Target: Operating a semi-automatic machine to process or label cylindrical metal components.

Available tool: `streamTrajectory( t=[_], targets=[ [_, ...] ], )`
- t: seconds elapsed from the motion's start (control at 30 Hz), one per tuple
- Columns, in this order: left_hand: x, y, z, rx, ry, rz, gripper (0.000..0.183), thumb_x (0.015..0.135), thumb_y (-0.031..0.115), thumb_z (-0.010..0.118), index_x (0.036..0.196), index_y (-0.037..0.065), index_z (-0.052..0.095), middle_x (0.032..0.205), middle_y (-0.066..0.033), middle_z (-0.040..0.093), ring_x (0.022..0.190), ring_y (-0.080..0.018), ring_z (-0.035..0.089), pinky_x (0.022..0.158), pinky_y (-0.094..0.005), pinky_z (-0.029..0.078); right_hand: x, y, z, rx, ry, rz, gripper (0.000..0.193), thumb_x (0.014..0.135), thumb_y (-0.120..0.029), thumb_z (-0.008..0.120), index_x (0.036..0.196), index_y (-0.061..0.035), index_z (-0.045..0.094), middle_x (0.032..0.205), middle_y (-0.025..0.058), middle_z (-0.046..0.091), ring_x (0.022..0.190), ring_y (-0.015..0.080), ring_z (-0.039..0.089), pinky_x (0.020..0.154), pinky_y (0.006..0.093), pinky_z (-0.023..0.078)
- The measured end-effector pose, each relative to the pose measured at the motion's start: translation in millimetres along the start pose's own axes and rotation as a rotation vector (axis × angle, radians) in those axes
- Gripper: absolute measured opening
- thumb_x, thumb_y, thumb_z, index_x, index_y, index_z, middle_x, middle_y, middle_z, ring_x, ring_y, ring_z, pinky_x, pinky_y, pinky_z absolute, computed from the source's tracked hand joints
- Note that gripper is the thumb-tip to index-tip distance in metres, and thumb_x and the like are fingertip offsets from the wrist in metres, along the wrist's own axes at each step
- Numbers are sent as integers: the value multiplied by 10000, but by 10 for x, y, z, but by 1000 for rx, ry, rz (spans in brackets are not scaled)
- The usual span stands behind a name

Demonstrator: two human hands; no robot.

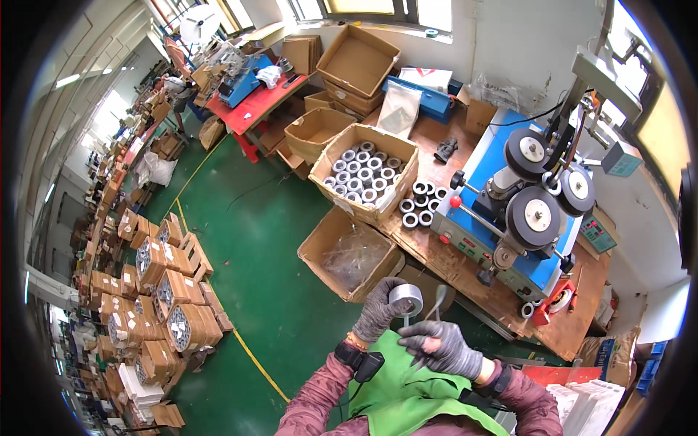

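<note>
My left hand, in a dark grey knitted glove, is closed round the side of a short silvery metal ring, held up in front of my green apron. To its right, my gloved right hand has its fingers curled round a thin grey stick with a flattened, spoon-like tip. The tip points up, beside the ring and apart from it. The stick's lower end is hidden in my fingers. A narrow shaft shows just under the ring; I cannot tell what it belongs to.
On the wooden workbench stand a blue machine with black wheels, a cardboard box of metal rings and several loose rings. Below is a carton with clear plastic. Packed cartons are stacked on the left.
</note>
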State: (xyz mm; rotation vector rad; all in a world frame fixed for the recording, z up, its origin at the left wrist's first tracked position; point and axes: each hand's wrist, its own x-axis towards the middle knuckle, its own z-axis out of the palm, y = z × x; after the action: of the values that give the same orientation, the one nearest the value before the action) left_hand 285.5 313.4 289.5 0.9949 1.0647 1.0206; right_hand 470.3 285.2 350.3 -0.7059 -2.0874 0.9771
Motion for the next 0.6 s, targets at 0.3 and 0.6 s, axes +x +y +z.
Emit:
streamTrajectory(
  t=[0.3, 0.6],
  targets=[
    [119, 206, -547, -95, 106, 117, 630, 636, 390, 800, 1054, 59, 464, 980, -53, 509, 902, -154, 509, 793, -285, 453, 982, 69, -31, 335, 176, 180, 173, 836, -134, 611, 949, -9, 647, 862, 70, 608, 831, 175, 586, 729, 262, 452],
    [405, 604, -1652, -70, -174, 64, 630, 669, 356, 779, 1118, 57, 453, 1082, -57, 525, 1010, -159, 506, 886, -297, 425, 1809, 580, 742, 1371, 198, 976, 223, 880, -217, 551, 970, -17, 588, 584, -19, 509, 483, 65, 459, 504, 207, 434]
  ],
)
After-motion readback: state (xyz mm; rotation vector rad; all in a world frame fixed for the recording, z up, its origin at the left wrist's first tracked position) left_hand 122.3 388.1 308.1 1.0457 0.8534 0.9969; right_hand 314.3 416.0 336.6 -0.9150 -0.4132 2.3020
